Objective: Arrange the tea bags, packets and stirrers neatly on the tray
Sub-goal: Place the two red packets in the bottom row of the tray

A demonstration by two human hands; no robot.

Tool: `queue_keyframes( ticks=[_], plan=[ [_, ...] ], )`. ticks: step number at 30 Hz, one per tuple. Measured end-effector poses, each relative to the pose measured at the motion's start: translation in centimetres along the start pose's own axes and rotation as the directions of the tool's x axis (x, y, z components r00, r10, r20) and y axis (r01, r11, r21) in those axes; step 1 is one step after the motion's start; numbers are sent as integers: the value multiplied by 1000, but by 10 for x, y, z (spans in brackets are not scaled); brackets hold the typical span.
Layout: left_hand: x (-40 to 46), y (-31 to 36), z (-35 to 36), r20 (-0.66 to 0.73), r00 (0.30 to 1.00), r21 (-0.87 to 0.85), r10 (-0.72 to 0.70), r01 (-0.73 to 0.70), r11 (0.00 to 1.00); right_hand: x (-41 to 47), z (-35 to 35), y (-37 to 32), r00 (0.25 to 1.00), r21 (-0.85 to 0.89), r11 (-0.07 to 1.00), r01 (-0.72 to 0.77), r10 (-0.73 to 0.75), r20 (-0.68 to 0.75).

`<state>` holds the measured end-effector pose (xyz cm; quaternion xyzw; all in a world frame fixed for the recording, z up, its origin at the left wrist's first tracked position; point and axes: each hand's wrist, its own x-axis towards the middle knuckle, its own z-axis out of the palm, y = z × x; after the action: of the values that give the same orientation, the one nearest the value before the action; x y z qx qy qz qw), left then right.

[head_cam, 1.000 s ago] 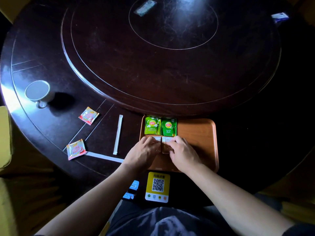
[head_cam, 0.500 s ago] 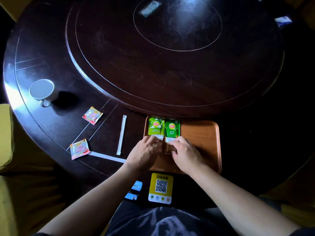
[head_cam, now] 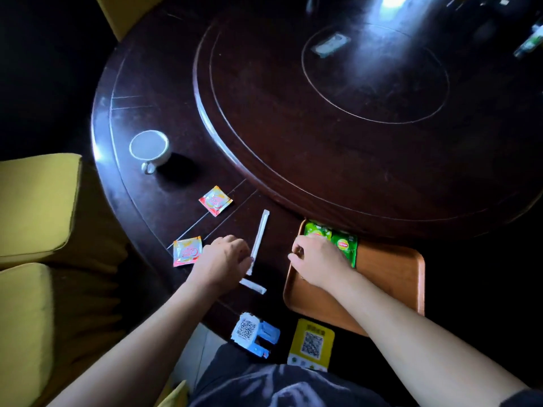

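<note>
An orange-brown tray (head_cam: pixel 388 277) lies at the table's near edge. Two green tea bags (head_cam: pixel 342 243) sit side by side in its far left corner. My right hand (head_cam: pixel 318 261) rests on the tray's left part, fingers curled over the left tea bag. My left hand (head_cam: pixel 224 261) is on the table left of the tray, fingertips at the lower end of a white wrapped stirrer (head_cam: pixel 259 240). A second stirrer (head_cam: pixel 253 286) lies partly under that hand. Two orange-red packets (head_cam: pixel 216 200) (head_cam: pixel 187 250) lie further left on the table.
A white cup (head_cam: pixel 149 148) stands at the left. The raised turntable (head_cam: pixel 352 118) fills the table's middle, with a pale packet (head_cam: pixel 330 44) on it. QR code cards (head_cam: pixel 311 345) (head_cam: pixel 249 331) sit at the near edge. Yellow chair cushions (head_cam: pixel 35 230) are on the left.
My left hand left the tray and moved left to the stirrers on the table. My right hand stayed on the tray by the tea bags. The camera view swung left.
</note>
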<state>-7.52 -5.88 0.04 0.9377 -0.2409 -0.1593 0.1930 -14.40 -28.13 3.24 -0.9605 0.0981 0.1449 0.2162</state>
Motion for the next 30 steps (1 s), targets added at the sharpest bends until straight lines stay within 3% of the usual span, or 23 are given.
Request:
queue_keyframes(
  ticks=[8,12,21,30],
  plan=[
    [-13,-78,-32,-63,958,133,-280,286,949,61,8,-68,985,-131,982,135,-120,122],
    [-17,-99,-36,-23,954,109,-297,298,948,96,15,-99,979,-164,974,157,-132,153],
    [-9,-112,-38,-18,965,125,-262,262,957,156,40,-145,998,-128,990,55,-52,26],
    [-28,-124,-44,-7,914,-244,-405,391,888,173,49,-160,1000,-85,996,20,-21,-17]
  ],
)
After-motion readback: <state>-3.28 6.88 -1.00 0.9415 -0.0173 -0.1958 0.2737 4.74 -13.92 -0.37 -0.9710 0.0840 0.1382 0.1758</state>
